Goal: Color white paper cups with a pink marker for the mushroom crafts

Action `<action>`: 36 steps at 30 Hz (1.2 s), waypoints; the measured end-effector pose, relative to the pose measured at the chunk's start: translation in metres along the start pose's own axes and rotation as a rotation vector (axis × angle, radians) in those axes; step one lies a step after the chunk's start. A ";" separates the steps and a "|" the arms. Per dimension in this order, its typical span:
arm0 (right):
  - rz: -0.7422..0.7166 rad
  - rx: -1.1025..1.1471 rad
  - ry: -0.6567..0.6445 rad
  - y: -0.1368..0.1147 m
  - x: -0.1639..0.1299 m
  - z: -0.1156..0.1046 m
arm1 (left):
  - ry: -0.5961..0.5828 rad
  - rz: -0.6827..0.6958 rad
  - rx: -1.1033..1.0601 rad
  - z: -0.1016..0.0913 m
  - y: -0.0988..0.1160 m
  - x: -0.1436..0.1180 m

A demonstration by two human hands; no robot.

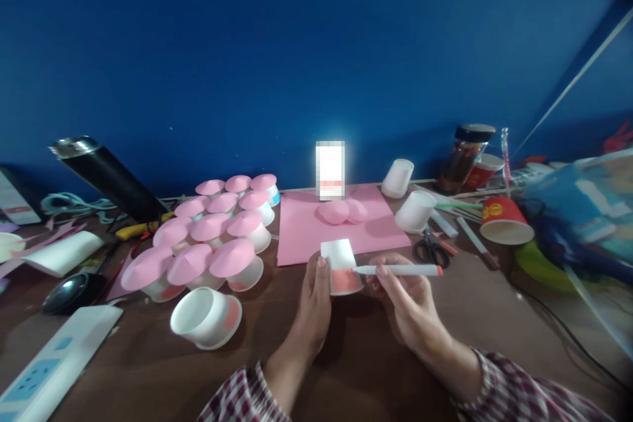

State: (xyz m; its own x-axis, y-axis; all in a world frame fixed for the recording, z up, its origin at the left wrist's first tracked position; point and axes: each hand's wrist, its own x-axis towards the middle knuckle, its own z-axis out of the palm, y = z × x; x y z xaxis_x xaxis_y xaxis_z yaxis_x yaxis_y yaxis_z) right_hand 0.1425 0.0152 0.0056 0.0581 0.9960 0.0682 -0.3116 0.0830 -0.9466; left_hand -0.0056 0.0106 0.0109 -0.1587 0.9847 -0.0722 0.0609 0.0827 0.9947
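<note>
My left hand [315, 306] steadies an upside-down white paper cup [340, 264] on the brown table, its lower band coloured pink. My right hand [408, 300] grips a white marker [400, 270] with a red end, held level with its tip against the cup's side. Behind the cup lies a pink paper sheet [301, 231] with pink paper discs [341, 211] on it.
Several cups topped with pink paper caps [212, 241] stand at the left, one cup [205, 318] lying on its side in front. Scissors [431, 249], loose markers, white cups [415, 211], a red cup [504, 221] and a jar [462, 158] crowd the right. A power strip [44, 369] sits near left.
</note>
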 end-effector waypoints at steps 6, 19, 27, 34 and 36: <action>0.013 0.000 -0.015 0.002 0.000 -0.001 | 0.039 -0.079 0.027 0.002 -0.004 0.000; -0.022 -0.058 -0.046 0.005 -0.003 -0.001 | -0.024 -0.010 -0.007 0.003 0.003 -0.003; 0.006 -0.030 0.008 0.005 -0.001 -0.002 | 0.048 -0.091 0.014 0.001 -0.005 -0.002; 0.006 -0.008 0.010 0.003 -0.001 0.000 | 0.022 -0.176 0.067 0.002 0.004 -0.002; 0.002 -0.026 0.004 0.004 -0.001 0.000 | 0.020 -0.170 0.072 0.001 0.003 -0.001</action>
State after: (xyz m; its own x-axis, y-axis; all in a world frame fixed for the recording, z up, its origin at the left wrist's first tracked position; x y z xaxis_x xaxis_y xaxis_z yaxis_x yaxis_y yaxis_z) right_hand 0.1417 0.0142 0.0019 0.0617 0.9960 0.0651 -0.2870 0.0802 -0.9546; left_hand -0.0039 0.0098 0.0134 -0.1918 0.9524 -0.2368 0.1016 0.2593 0.9604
